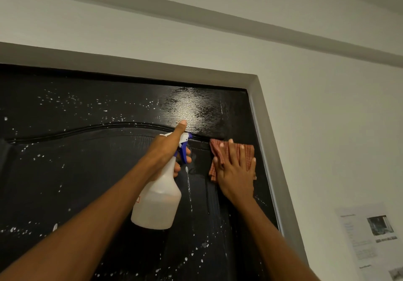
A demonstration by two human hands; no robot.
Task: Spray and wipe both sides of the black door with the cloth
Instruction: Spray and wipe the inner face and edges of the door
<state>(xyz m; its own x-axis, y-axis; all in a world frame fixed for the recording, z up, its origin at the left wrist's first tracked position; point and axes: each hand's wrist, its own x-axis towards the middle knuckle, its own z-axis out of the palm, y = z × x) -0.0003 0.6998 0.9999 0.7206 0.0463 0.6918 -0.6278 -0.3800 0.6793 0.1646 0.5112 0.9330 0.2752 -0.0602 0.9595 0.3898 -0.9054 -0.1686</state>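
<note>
While left hand (pixel 172 147) grips spray bottle (pixel 157 202), right hand (pixel 236 171) flat on cloth (pixel 218 150).

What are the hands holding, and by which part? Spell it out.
The left hand grips the spray bottle by its neck, below the trigger. The right hand holds nothing: it presses the cloth flat against the door.
</note>
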